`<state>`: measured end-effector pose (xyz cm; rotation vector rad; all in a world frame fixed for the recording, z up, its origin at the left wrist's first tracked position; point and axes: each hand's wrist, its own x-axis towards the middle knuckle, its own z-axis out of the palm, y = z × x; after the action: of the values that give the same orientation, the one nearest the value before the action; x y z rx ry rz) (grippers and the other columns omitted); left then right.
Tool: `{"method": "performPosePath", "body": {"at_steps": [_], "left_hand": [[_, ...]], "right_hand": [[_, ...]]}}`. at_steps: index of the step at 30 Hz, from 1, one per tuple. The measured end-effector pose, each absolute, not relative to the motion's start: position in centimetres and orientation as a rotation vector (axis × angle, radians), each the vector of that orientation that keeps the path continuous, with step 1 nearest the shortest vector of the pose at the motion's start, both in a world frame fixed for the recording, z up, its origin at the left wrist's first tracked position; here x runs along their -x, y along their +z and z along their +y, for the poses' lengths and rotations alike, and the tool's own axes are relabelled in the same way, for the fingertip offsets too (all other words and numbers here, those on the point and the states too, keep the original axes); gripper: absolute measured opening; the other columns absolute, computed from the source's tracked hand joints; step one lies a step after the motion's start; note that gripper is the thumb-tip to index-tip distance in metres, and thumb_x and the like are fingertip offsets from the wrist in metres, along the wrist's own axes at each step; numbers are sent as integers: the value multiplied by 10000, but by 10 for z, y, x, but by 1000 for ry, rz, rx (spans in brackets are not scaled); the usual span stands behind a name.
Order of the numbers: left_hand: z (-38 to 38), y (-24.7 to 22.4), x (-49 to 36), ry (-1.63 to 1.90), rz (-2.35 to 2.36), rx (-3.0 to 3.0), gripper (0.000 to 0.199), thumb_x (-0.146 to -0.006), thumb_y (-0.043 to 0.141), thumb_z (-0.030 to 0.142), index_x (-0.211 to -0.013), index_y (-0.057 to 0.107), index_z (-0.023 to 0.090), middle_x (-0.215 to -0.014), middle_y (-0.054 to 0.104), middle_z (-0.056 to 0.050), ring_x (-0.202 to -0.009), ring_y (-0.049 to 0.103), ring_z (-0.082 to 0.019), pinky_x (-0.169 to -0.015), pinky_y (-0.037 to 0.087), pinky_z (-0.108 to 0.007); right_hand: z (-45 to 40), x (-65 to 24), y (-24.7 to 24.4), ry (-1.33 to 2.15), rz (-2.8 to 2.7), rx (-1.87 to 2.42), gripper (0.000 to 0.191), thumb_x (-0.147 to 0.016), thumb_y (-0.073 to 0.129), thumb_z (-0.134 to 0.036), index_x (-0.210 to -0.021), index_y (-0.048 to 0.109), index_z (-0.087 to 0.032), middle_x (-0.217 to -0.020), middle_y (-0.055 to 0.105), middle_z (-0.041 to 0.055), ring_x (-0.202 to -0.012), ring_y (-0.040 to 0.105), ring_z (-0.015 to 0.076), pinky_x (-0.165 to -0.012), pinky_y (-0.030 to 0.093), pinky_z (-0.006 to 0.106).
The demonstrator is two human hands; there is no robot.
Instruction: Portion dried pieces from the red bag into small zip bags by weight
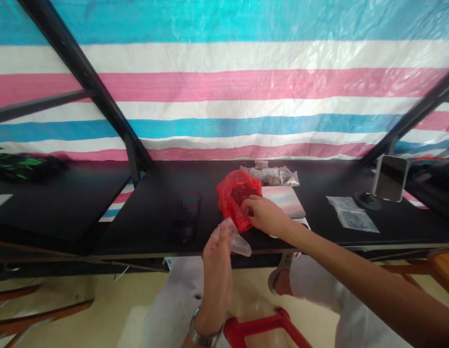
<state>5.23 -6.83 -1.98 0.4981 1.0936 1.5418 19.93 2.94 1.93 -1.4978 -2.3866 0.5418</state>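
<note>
The left hand [217, 285] pinches a clear plastic bag [236, 240]; the right hand [264, 215] grips a red plastic bag [233, 198] at center on the black table [144, 227].

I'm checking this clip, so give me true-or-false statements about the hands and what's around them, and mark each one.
The right hand touches the red plastic bag: true.
The left hand holds scissors: false, it holds a piece of clear plastic.
The wristwatch is on the right wrist: false, it is on the left wrist.
A phone stands upright on a holder at the table's right side: true.
</note>
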Motion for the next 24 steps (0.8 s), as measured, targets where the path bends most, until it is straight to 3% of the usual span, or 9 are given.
{"method": "performPosePath", "body": {"at_steps": [6, 12, 19, 24], "left_hand": [[-43, -13, -53, 1601, 943, -191, 267, -1051, 620, 394, -1040, 770, 174, -1136, 815, -114, -1142, 773, -219, -1151, 545, -412], [-27, -1, -46, 1573, 825, -93, 495, -1120, 400, 466, -877, 725, 182, -1100, 802, -133, -1144, 775, -214, -1166, 529, -424], [-29, -2, -40, 1638, 792, -163, 461, -1106, 437, 499, -911, 729, 201, -1188, 784, -127, -1222, 734, -206, -1187, 489, -400], [-31, 1, -43, 1621, 854, -131, 427, -1097, 461, 475, -891, 729, 214, -1106, 788, -96, -1132, 753, -205, -1103, 550, -393]], "right_hand": [[28, -199, 21, 800, -2136, 1556, 200, -797, 682, -2, -891, 745, -167, -877, 769, 37, -794, 688, 171, -710, 465, 245], [35, -203, 27, 984, -1908, 1604, 36, -867, 738, -165, -839, 717, -177, -730, 737, -4, -677, 666, 142, -604, 454, 223], [48, -198, 23, 1338, -1702, 1527, 120, -919, 702, -157, -804, 681, -187, -622, 681, -29, -566, 632, 111, -516, 465, 193], [46, -196, 33, 1456, -1527, 1514, 186, -969, 684, -163, -785, 664, -182, -643, 689, -21, -574, 632, 96, -519, 491, 172]]}}
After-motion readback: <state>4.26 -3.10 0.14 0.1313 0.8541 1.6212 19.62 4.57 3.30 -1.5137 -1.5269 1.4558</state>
